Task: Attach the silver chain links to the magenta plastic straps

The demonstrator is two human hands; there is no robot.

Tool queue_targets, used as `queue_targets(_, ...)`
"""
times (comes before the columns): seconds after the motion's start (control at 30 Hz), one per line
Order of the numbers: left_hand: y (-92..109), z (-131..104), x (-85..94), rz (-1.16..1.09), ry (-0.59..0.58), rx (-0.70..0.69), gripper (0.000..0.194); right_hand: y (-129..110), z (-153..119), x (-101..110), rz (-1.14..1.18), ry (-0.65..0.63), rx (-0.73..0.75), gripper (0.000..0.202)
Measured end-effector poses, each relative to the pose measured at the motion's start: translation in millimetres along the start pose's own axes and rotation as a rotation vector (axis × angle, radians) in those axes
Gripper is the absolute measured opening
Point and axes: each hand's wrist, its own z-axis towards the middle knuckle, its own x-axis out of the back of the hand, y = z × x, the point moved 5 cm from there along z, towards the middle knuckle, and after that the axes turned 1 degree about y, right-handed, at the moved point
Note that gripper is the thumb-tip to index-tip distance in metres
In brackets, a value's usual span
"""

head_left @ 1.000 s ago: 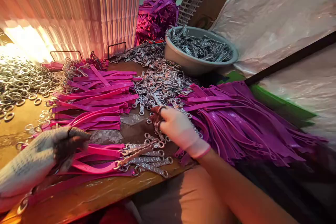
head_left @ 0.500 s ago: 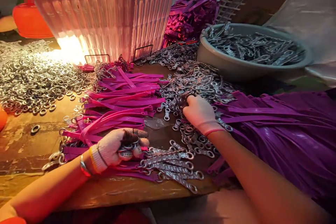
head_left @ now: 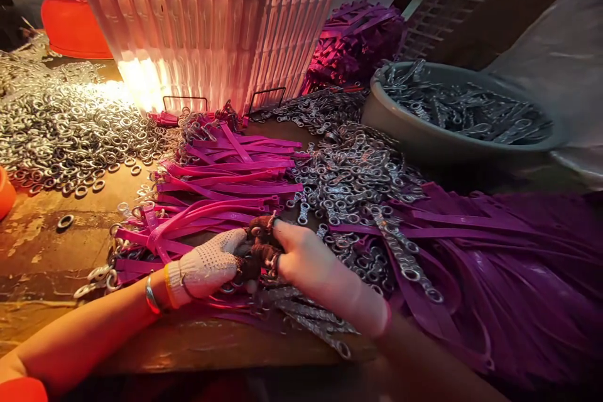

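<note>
My left hand (head_left: 211, 264), in a white dotted glove with dark fingertips, is closed in a pinch at the table's front. My right hand (head_left: 311, 264), in a pale glove, meets it fingertip to fingertip, also closed. Small metal parts show between the fingers, too hidden to name. Beneath the hands lie magenta straps (head_left: 230, 188) with metal rings at their left ends. Metal link strips (head_left: 311, 314) fan out below my right hand. Behind it is a pile of metal links (head_left: 358, 169).
Loose metal rings (head_left: 70, 125) are heaped at the left. A grey basin (head_left: 424, 125) of metal pieces stands at the back right, purple straps (head_left: 509, 264) spread before it. A ribbed translucent panel (head_left: 198, 25) and a red container (head_left: 78, 25) stand behind.
My right hand has moved left from the link pile to meet my left hand, whose fingers have closed. The view has shifted slightly.
</note>
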Motion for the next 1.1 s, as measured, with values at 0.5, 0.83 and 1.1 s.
queue_targets(0.5, -4, 0, 6.0, -0.118, 0.135, 0.131, 0.024, 13, 0, 5, 0.498, -0.057, -0.289, 0.041)
queue_targets(0.83, -5, 6, 5.5, -0.286, 0.168, 0.080, 0.023, 11, -3, -3, 0.386, 0.034, -0.141, 0.028)
queue_targets(1.1, -6, 0, 9.2, -0.011, 0.283, -0.002, 0.035, 10, -1, -11, -0.467, 0.057, -0.177, 0.021)
